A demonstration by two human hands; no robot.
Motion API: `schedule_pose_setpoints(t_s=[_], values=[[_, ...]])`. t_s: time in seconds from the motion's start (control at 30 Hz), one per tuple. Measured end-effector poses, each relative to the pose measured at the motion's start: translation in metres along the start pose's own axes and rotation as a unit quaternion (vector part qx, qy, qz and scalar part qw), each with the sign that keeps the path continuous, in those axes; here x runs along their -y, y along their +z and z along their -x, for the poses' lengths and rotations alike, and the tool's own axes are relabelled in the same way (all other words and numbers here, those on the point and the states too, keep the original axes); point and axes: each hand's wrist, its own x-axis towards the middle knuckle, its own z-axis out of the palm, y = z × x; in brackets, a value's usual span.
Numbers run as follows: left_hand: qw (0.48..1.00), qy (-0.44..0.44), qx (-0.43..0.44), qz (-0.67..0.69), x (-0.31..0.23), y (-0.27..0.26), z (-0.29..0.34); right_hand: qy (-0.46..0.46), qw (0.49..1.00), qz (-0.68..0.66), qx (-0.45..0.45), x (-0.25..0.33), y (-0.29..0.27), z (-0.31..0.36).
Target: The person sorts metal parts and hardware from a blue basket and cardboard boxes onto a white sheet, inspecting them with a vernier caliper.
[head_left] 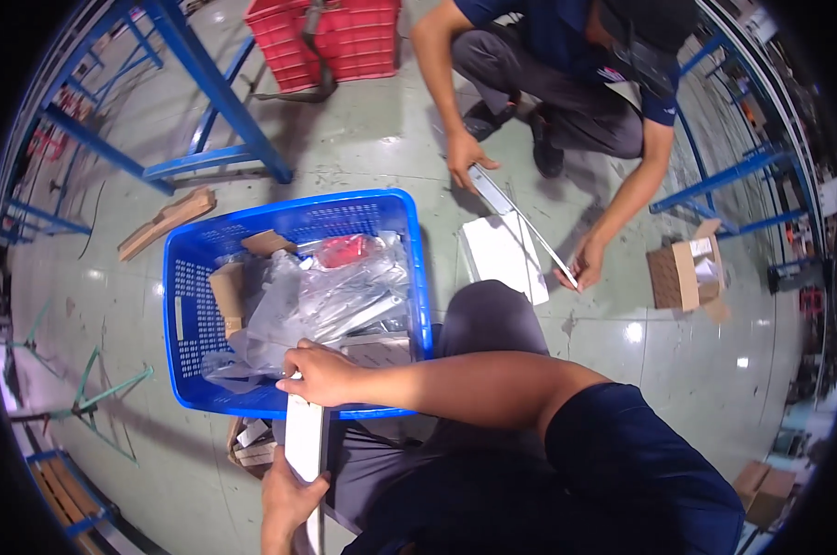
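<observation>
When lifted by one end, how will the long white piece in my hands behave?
The long white piece looks straight between right hand and left hand, so probably stiff. It may be slippery, since its face looks smooth. Being long, its free end could dip.

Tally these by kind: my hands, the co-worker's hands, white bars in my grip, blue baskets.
Your hands (left hand, right hand): 2
Co-worker's hands (one nearer the basket, one farther right): 2
White bar: 1
Blue basket: 1
Total: 6
</observation>
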Motion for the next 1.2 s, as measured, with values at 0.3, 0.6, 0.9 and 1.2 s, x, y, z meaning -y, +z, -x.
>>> schedule_pose_setpoints(t_s=[0.3, 0.6, 0.9, 1.2], values=[[0.906, 0.012, 0.219, -0.361, -0.067, -0.114, -0.045, 0.253, 0.859, -0.388, 0.22, -0.044, 0.044, -0.007], [0.872, -0.047, 0.217, -0.436, -0.11, -0.15, -0.044, 0.234, 0.822, -0.496, 0.153, -0.008, 0.008, -0.032], [0.945, 0.048, 0.092, -0.311, -0.089, -0.151, -0.032, 0.248, 0.812, -0.504, 0.157, -0.004, -0.04, -0.063], [0.992, 0.01, 0.084, -0.097, -0.017, -0.124, -0.012, 0.186, 0.8, -0.504, 0.268, 0.026, -0.05, -0.039]])
